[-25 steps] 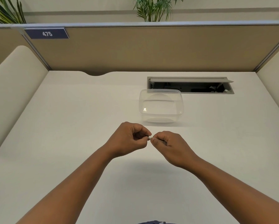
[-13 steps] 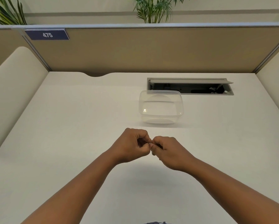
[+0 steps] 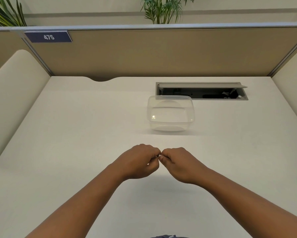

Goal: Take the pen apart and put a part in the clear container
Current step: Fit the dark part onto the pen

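— Where both fists meet, what held?
— Two hands, knuckle to knuckle: left hand (image 3: 141, 160) and right hand (image 3: 178, 163), both curled tight, fingertips pressed together at the join. Presumably closed on the pen, but hidden inside the fingers, so cannot tell for sure what either grips.
— Any glimpse of it at all?
— Nothing certain. Only a pale thumbnail showing at the join.
— And the clear container (image 3: 170, 114)?
— One, uncovered, nothing visible inside. Standing upright on the desk (image 3: 75, 134), beyond the hands and well apart from them, slightly toward the right-hand side.
— Behind the container?
— One cable hatch (image 3: 202, 91), lid propped up, dark inside, just beyond the container's far rim and reaching off to the right of it. Container's far corner overlapping the hatch edge from this angle; touching or not, cannot tell.
— Further back from the container?
— One tan partition (image 3: 153, 52) along the far edge of the desk. One blue number plate (image 3: 49, 37) reading 475, up and far left of the container. Two potted plants above the partition: one plant (image 3: 163, 9) almost straight behind the container, another plant (image 3: 6, 14) off at the far left corner.
— Hands on the desk or above it?
— Raised clear of it, judging by the soft shadow underneath; two bare forearms reaching in from the near edge.
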A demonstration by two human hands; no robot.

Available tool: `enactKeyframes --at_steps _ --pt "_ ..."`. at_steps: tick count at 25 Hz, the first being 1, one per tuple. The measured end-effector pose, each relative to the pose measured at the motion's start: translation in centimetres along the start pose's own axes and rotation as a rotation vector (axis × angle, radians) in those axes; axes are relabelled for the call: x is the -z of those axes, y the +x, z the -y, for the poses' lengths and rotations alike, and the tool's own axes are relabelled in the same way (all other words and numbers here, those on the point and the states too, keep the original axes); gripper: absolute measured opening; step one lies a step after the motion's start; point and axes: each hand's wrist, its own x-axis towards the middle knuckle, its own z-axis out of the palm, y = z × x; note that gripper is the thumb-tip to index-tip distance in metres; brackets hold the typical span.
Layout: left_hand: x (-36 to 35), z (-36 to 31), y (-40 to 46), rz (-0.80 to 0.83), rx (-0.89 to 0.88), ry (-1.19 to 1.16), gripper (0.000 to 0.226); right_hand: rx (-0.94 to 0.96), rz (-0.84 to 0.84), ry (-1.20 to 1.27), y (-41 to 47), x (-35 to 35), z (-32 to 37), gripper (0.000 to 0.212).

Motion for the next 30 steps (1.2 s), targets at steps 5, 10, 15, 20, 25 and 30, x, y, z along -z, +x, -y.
enactKeyframes --at_steps 5,10,15,20,25,30 --pt "0.1 -0.3 0.0 0.107 0.003 0.093 0.021 0.020 0.038 -0.126 -0.3 -0.1 0.1 0.038" --pt "-0.2 -0.3 0.1 0.114 0.002 0.109 0.023 0.053 0.034 -0.148 -0.5 -0.1 0.3 0.032" --pt "-0.5 -0.4 0.0 0.083 -0.008 0.142 0.026 0.072 0.033 -0.165 -0.7 0.1 0.4 0.027" --pt "-0.8 -0.3 -0.2 0.072 -0.025 0.165 0.027 0.062 0.064 -0.109 -1.1 0.5 0.6 0.035" --pt "-0.8 -0.1 0.0 0.033 -0.022 0.207 0.028 0.061 0.009 -0.129 -1.1 0.5 0.6 0.032" --pt "-1.2 -0.5 0.1 0.012 0.000 0.218 0.027 0.063 -0.042 -0.137 -1.4 -0.2 0.3 0.030"
